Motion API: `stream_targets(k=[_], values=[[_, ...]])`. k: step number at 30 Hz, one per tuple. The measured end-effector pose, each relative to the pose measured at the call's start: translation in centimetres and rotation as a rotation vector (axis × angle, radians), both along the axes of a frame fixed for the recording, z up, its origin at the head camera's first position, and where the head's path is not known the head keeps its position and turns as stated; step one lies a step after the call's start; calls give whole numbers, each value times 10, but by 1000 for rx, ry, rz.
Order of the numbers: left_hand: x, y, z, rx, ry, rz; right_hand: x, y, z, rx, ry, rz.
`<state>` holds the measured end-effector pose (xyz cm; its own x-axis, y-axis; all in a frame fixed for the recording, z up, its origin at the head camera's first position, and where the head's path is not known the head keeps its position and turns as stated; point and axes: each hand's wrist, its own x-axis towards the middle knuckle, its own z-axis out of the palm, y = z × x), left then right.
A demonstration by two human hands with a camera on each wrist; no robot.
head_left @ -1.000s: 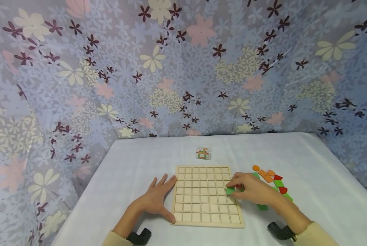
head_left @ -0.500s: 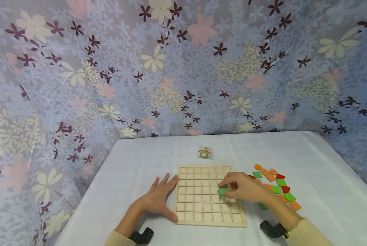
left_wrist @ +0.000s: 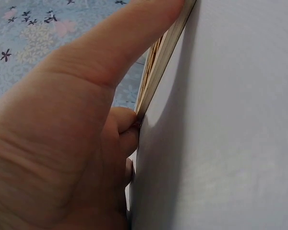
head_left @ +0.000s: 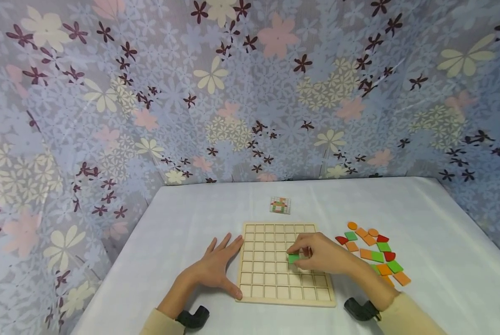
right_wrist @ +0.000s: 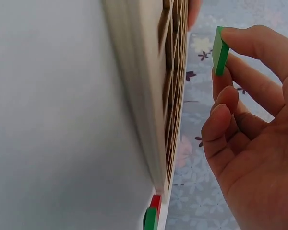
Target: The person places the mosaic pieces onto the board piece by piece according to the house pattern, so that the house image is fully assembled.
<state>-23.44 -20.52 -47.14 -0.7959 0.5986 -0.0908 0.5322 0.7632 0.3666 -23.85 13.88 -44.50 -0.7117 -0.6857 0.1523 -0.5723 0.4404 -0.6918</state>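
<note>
Floral fabric (head_left: 241,93) hangs behind a white-covered table (head_left: 199,204); right hand (head_left: 319,252) has a thin green tile (head_left: 293,258) pinched between thumb and finger, other fingers bent; tile's right at the fingertips, held just above the wooden grid board (head_left: 271,267), not touching it; it's flat, straight-edged, face a paler green than its side in the wrist view; left hand (head_left: 214,271) is spread wide, thumb and a fingertip against the board's left edge; loose orange, green and red tiles (head_left: 365,254) lie off right.
</note>
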Motion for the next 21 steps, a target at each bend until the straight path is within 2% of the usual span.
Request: stream_targets(k=[6, 14, 21], values=[[-1, 1, 0, -9, 6, 4, 0, -6, 3, 23, 9, 1], [2, 0, 1, 4, -9, 7, 1, -14, 3, 3, 15, 25], [2, 0, 2, 6, -4, 4, 4, -24, 4, 9, 63, 64]])
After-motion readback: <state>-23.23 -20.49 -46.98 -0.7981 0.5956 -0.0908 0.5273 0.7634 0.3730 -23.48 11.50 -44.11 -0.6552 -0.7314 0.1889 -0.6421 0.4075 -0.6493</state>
